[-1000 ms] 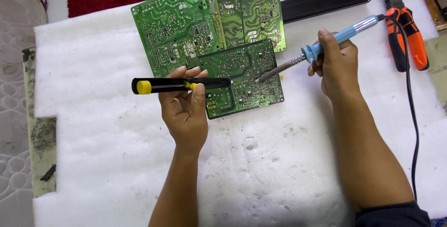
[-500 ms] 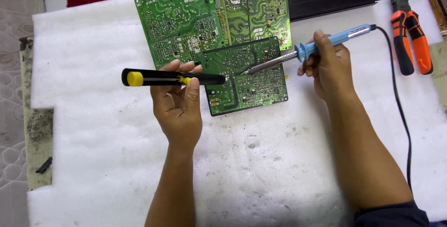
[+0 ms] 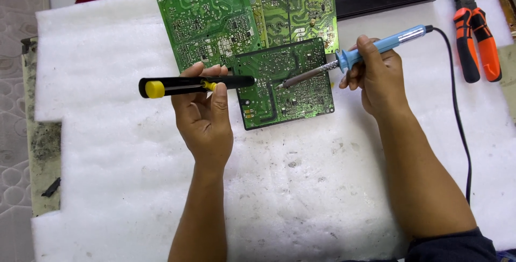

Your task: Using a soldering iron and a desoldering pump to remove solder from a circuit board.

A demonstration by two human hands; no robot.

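Soldering iron point(image 3: 371, 49) tip now nearer desoldering pump point(image 3: 196, 85) (over circuit board point(image 3: 285, 82))

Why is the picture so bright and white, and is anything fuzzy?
Head view: even light on the white foam sheet makes it glow, with soft, faint shadows. The left hand with its black desoldering pump, the right hand with its soldering iron, and the green circuit board look sharp.

Your right hand point(image 3: 379, 76) has the soldering iron point(image 3: 355, 57) tip on the small green board point(image 3: 285, 87) mid-frame, while your left hand point(image 3: 204, 117) grips a black desoldering pump point(image 3: 193, 85).
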